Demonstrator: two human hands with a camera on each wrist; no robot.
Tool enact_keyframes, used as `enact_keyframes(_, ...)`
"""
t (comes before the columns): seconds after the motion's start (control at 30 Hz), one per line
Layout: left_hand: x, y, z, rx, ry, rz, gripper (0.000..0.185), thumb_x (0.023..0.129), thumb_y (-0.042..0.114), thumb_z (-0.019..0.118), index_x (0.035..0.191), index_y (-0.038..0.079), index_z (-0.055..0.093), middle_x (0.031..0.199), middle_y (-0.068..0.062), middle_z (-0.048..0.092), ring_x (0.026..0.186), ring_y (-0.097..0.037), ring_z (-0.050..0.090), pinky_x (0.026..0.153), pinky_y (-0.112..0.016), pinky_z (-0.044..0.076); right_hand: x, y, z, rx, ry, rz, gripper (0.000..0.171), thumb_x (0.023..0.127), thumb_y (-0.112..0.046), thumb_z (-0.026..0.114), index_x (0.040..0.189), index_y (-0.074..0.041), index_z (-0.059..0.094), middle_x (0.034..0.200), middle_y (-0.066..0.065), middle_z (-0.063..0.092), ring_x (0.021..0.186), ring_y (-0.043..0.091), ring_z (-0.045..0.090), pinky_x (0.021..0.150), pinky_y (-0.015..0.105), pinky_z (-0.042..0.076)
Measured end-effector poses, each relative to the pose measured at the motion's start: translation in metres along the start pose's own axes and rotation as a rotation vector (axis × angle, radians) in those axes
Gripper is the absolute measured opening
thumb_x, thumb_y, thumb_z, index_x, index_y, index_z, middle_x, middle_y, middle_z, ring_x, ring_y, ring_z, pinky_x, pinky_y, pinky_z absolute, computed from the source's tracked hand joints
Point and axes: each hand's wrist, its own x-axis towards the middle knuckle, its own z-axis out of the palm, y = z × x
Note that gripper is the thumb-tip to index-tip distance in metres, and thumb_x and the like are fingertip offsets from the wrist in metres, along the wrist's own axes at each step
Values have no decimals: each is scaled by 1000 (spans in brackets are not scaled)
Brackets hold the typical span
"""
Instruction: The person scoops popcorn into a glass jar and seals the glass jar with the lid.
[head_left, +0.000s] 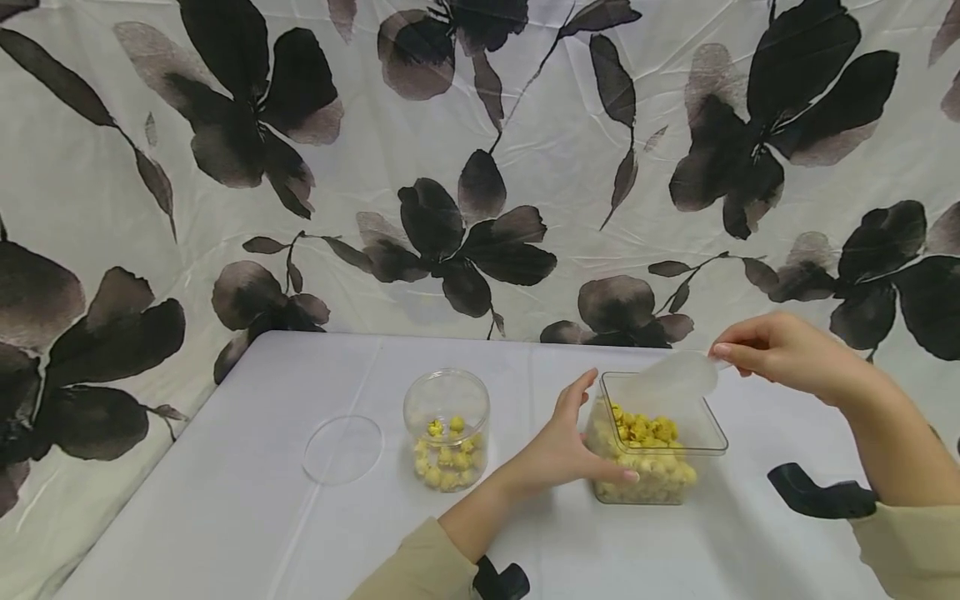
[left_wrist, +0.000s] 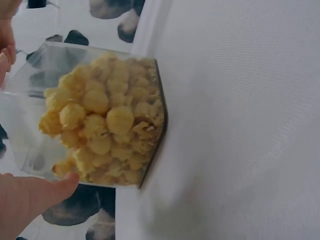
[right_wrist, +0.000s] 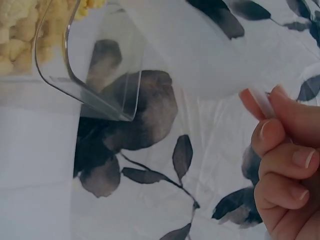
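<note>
A clear square container (head_left: 651,479) part filled with yellow popcorn (head_left: 652,429) stands on the table's right side. My left hand (head_left: 562,446) holds it from the left, thumb across the front wall and fingers at the back corner; in the left wrist view the thumb presses near the lower side. In my right hand (head_left: 780,354), thumb and index finger pinch the thin handle of a translucent white scoop (head_left: 686,373). The scoop's wide end overlaps the container's back right rim in the head view. No popcorn shows on the scoop in the right wrist view (right_wrist: 200,55).
Left of the container stands a clear round jar (head_left: 447,450) with some popcorn in it and no lid on top. Further left a clear round lid (head_left: 343,450) lies flat on the white table (head_left: 225,500). A floral cloth (head_left: 480,125) hangs behind the table.
</note>
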Motion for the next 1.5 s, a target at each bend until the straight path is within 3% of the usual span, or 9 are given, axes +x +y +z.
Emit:
enact_keyframes(0.23, 9, -10, 11, 26, 79, -22, 117, 63, 22, 88, 146, 40, 8, 149, 12, 14, 136, -15, 19, 105, -45, 24, 9, -18, 13, -212, -5, -72, 8, 87, -5, 63, 85, -3, 70, 67, -3, 55, 58, 12, 46, 50, 27, 40)
enact_keyframes(0.4, 14, -16, 14, 16, 108, -3, 117, 61, 25, 88, 146, 41, 9, 148, 20, 14, 136, -9, 19, 105, -45, 24, 10, -36, 33, -475, 41, -143, 17, 82, 0, 65, 69, -10, 65, 60, -5, 51, 54, 13, 41, 48, 30, 37)
enact_keyframes(0.57, 19, -19, 14, -3, 111, 20, 116, 63, 22, 88, 147, 38, 10, 148, 21, 15, 135, -5, 19, 106, -44, 23, 7, -49, 59, -721, 74, -181, 14, 72, 3, 73, 72, -9, 68, 67, 2, 62, 54, 23, 57, 44, 36, 46)
enact_keyframes(0.67, 20, -20, 14, -8, 94, 8, 115, 64, 21, 87, 148, 34, 9, 149, 19, 16, 134, -6, 20, 107, -43, 23, 6, -49, 70, -773, 79, -215, 18, 66, 6, 76, 76, -8, 70, 74, 5, 66, 59, 27, 61, 46, 36, 49)
enact_keyframes(0.87, 21, -20, 15, 24, 105, 18, 113, 64, 22, 87, 149, 27, 13, 148, 12, 22, 132, -8, 24, 107, -40, 25, 15, -35, 80, -654, 24, -150, 7, 75, 1, 73, 75, -6, 69, 72, 5, 65, 56, 21, 58, 46, 34, 48)
enact_keyframes(0.97, 21, -19, 14, 50, 114, 33, 111, 64, 22, 87, 149, 24, 14, 147, 9, 24, 132, -9, 26, 106, -41, 26, 19, -25, 83, -537, -12, -120, 15, 80, 1, 69, 68, -7, 64, 67, 3, 62, 52, 14, 49, 46, 29, 43)
enact_keyframes(1.1, 22, -20, 14, 74, 112, 36, 111, 63, 24, 87, 148, 25, 16, 147, 9, 25, 132, -8, 26, 106, -40, 27, 23, -15, 81, -406, -25, -139, 32, 80, 7, 63, 57, -12, 53, 55, -5, 43, 51, 10, 34, 48, 25, 30)
enact_keyframes(1.2, 23, -21, 14, 85, 111, 33, 111, 62, 26, 88, 148, 27, 17, 146, 10, 25, 132, -6, 26, 106, -39, 28, 26, -12, 74, -354, -49, -162, 35, 80, 8, 60, 54, -12, 49, 53, -7, 31, 51, 9, 29, 49, 25, 26)
enact_keyframes(1.5, 22, -20, 16, 107, 112, 71, 109, 63, 27, 87, 148, 24, 18, 145, 7, 28, 131, -9, 28, 105, -39, 29, 32, -8, 62, -243, -118, -127, 31, 84, 5, 56, 56, -9, 53, 52, -7, 34, 49, 8, 31, 49, 25, 28)
